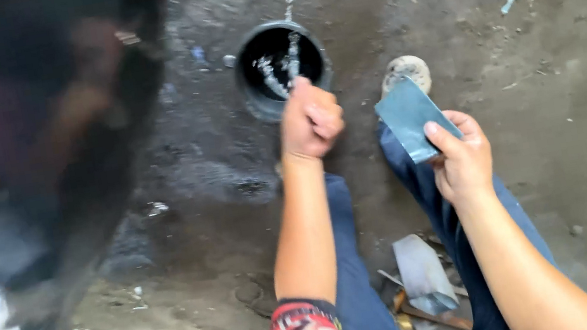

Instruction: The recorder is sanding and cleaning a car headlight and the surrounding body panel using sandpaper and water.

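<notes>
Left hand [310,119]: closed in a tight fist directly over the round black plastic bucket [251,97] on the floor. Pale streams of water [270,74] fall from the fist into the bucket. What the fist encloses cannot be told; it is hidden inside the fingers.

Right hand [461,158]: pinching a flat grey-blue rectangular abrasive sheet [407,115] between thumb and fingers, held up clear of the ground and apart from the bucket.

Surroundings: both legs in blue denim trousers [364,287] stretch forward; a worn pale shoe [404,73] sits just beside the bucket. A second grey sheet [420,270] lies on the ground between the legs, near some small scraps. The wet, dirty concrete floor [571,82] extends to the right. A large glossy dark panel [19,169] fills the left of the view.

Judgement: the wringing is best done with the fist kept centred above the bucket mouth so the run-off lands inside. The sheet should be held flat and uncreased.
</notes>
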